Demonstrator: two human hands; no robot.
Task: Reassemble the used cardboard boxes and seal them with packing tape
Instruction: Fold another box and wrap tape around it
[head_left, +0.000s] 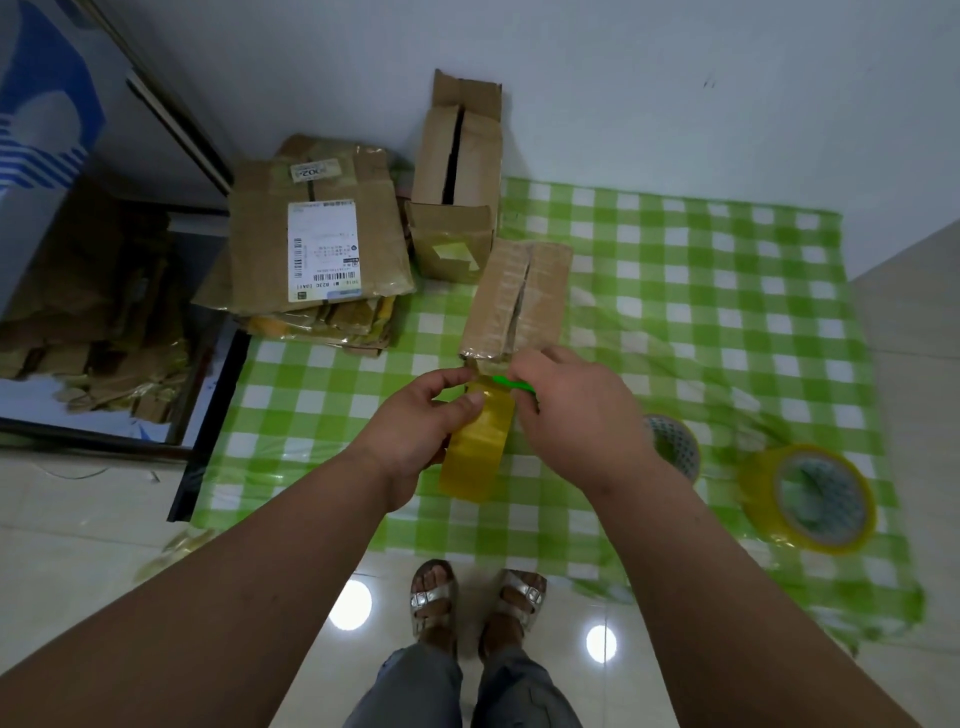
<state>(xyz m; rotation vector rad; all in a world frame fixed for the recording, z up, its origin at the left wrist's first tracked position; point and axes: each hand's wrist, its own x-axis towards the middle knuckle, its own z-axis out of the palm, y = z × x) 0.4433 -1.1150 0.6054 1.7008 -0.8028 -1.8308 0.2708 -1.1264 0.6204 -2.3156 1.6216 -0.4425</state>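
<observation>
Evidently to free a tape end for sealing, the left hand (426, 415) grips the yellow tape roll (480, 447) above the checked cloth (727, 312) while the right hand (566, 410) pinches a green cutter (511, 384) near the folded box (519, 296).

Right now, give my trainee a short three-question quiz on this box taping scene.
1. True or false: the left hand holds a tape roll.
2. What colour is the tool in the right hand?
3. How many more tape rolls lie on the checked cloth: A one, B two, C four?

Key: 1 true. 2 green. 3 B, the spare roll and the far roll.
</observation>
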